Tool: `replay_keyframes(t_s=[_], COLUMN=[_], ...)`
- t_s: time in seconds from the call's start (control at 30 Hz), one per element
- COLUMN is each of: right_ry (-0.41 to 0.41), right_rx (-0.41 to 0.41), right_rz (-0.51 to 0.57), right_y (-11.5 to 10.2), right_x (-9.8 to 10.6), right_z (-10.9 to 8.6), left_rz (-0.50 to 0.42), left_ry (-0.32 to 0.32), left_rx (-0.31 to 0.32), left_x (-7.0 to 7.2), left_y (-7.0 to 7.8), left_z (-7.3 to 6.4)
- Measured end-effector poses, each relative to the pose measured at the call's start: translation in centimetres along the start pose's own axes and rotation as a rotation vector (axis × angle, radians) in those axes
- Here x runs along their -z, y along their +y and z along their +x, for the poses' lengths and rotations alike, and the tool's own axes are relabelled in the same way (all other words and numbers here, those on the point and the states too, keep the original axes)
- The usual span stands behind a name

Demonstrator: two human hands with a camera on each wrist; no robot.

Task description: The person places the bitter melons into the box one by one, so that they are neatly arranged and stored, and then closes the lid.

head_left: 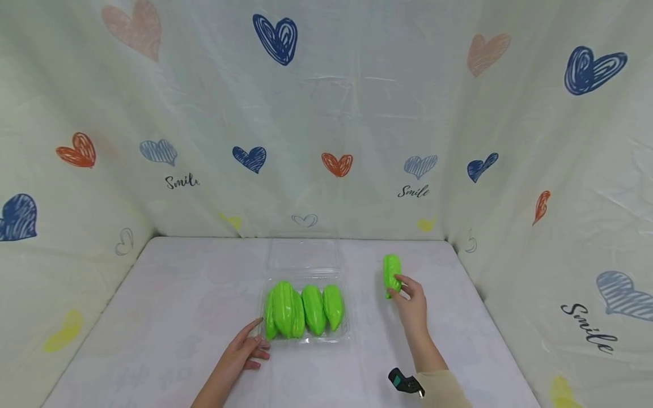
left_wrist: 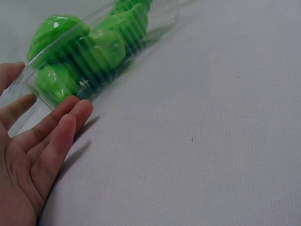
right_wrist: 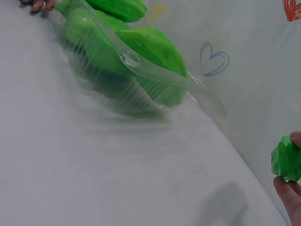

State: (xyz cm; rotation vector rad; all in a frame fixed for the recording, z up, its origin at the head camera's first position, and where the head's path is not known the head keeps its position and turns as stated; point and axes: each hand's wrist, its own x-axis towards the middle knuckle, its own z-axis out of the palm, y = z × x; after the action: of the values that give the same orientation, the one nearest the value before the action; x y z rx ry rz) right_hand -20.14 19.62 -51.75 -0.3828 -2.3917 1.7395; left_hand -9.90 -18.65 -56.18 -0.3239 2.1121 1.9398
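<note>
In the head view my right hand [head_left: 411, 300] pinches a bright green, long, ridged vegetable-like piece [head_left: 391, 272] by its near end, to the right of a clear plastic box [head_left: 326, 339]. The right wrist view shows one end of that piece [right_wrist: 284, 159] between thumb and fingers. Several similar glossy green pieces [head_left: 313, 310] lie side by side in the box, with one on top at the left. My left hand [head_left: 244, 348] is at the box's left side, fingers loosely extended. In the left wrist view its fingertips [left_wrist: 83, 109] touch or nearly touch the box wall.
The box's clear lid [head_left: 303, 255] lies folded back behind it. A black device [head_left: 405, 382] sits beside the right sleeve [head_left: 441, 388]. A white cloth covers the table [head_left: 204, 283], and a heart-printed curtain [head_left: 306, 102] stands at the back and both sides.
</note>
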Motion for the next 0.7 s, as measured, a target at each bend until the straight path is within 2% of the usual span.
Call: replay_keyframes(t_s=[0.2, 0.43, 0.7], right_ry=[-0.037, -0.055, -0.071], right_rx=[0.022, 0.046, 0.055], right_rz=[0.049, 0.125, 0.214], right_y=[-0.4, -0.7, -1.3], right_x=[-0.9, -2.4, -3.7], right_z=[-1.6, -3.6, -5.4], left_rz=[-0.003, 0.011, 0.012], left_ry=[-0.011, 0.031, 0.026], left_rx=[-0.022, 0.023, 0.010], left_x=[0.0, -0.2, -0.2], left_y=[0.0, 0.3, 0.4], left_z=[0.0, -0.1, -0.3])
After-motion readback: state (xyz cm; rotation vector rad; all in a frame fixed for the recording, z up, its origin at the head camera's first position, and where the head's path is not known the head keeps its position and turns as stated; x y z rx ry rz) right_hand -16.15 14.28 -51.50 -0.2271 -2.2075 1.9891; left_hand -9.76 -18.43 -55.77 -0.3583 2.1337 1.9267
